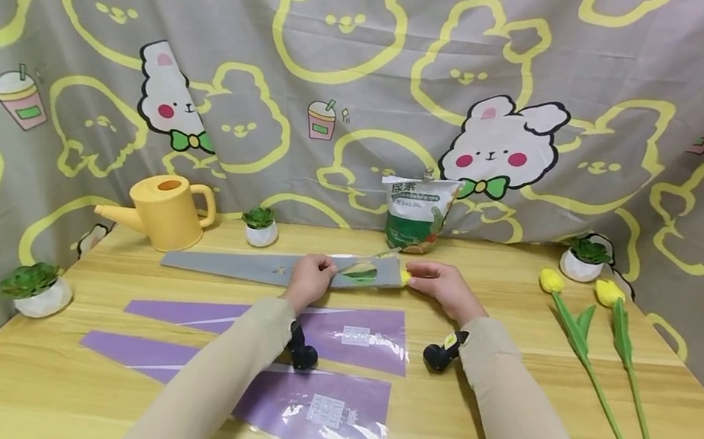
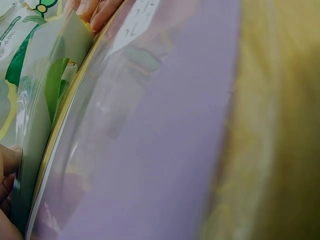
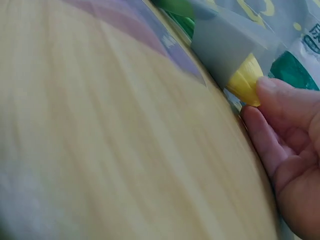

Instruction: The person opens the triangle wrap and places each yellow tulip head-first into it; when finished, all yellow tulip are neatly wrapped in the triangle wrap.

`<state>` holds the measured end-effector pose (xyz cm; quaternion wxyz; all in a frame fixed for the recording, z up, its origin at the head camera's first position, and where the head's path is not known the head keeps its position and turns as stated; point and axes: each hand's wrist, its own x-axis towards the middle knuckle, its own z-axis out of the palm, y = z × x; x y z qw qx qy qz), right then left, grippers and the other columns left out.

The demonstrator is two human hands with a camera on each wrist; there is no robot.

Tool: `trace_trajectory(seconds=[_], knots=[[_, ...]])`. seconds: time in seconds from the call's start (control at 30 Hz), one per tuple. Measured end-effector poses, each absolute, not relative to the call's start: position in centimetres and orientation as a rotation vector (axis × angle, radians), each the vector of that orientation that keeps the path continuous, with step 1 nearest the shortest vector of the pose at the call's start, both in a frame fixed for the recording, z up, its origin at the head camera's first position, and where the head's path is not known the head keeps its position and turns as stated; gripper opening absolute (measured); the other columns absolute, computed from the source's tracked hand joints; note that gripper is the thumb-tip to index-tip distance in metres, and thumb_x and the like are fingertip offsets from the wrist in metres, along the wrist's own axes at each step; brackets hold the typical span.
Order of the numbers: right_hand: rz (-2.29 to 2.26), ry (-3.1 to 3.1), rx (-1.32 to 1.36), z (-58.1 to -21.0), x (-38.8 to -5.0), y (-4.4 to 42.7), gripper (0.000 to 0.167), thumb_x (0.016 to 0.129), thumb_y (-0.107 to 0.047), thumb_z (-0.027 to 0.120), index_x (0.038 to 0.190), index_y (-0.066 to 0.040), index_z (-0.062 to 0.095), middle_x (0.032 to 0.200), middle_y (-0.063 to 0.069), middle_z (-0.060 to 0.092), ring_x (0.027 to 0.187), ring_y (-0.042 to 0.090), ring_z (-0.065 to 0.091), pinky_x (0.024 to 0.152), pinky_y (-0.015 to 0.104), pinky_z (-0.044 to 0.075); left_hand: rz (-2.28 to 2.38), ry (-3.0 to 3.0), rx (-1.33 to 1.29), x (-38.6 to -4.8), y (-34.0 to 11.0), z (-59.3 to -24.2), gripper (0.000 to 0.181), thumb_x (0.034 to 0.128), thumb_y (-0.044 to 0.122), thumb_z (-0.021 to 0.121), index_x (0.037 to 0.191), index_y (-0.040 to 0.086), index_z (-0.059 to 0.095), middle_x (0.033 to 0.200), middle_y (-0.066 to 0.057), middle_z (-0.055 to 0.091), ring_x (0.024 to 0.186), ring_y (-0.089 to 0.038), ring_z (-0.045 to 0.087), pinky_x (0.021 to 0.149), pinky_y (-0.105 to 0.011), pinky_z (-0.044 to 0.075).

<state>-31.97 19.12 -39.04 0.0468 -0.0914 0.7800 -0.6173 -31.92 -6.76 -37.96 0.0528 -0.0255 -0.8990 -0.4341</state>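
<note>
A grey flower sleeve (image 1: 229, 264) with a clear front lies across the back of the table, narrow end to the left. My left hand (image 1: 310, 278) pinches its edge near the middle; in the left wrist view, fingers (image 2: 7, 185) grip that edge at the far left. Inside the sleeve show green leaves (image 1: 361, 272). From its wide right end pokes a yellow tulip (image 3: 245, 82), whose head my right hand (image 1: 444, 288) pinches between thumb and fingers. Two purple flower sleeves (image 1: 371, 321) lie flat nearer to me, below the grey one.
Two yellow tulips (image 1: 595, 377) lie at the right. A yellow watering can (image 1: 169, 216) and a small potted succulent (image 1: 261, 230) stand at the back left, another succulent (image 1: 43, 295) at the left edge, one (image 1: 583, 262) at the back right. Behind the sleeve stands a green-white bag (image 1: 417, 218).
</note>
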Motion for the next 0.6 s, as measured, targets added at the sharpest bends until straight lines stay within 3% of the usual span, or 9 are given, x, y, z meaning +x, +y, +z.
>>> trace_trajectory(seconds=[0.6], knots=[[-1.951, 2.359, -0.113, -38.65, -32.24, 18.24, 0.034, 0.083, -0.002, 0.065, 0.115, 0.008, 0.059, 0.107, 0.012, 0.063, 0.081, 0.003, 0.058, 0.075, 0.02, 0.049, -1.179, -2.772, -0.146, -32.14, -6.61, -37.68, 0.013, 0.0887, 0.013, 0.06, 0.077, 0.007, 0.062, 0.075, -0.004, 0.058, 0.072, -0.02, 0.051, 0.066, -0.029, 0.04]])
